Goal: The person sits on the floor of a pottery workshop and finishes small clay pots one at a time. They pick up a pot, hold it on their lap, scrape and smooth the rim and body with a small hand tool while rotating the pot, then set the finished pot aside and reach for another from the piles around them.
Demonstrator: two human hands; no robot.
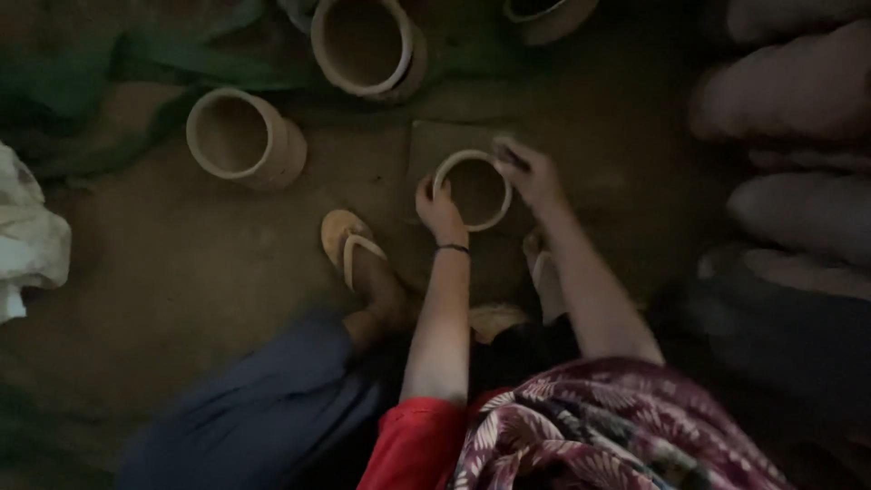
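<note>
A pale ring-shaped clay piece (472, 160) lies on a flat square slab (431, 141) on the earthen floor. My left hand (439, 210) grips the ring's near left rim; a dark band circles that wrist. On the far right rim rests my right hand (529, 172), fingers curled over the edge. Both arms reach forward from my lap, where red and patterned cloth shows. The light is dim.
Two clay cylinders stand beyond: one at the left (243, 138), one at the top centre (367, 45), and part of a third at the top (549, 14). My sandalled foot (352, 247) is left of the slab. Bulky sacks (798, 100) line the right. White cloth (27, 240) lies at the left edge.
</note>
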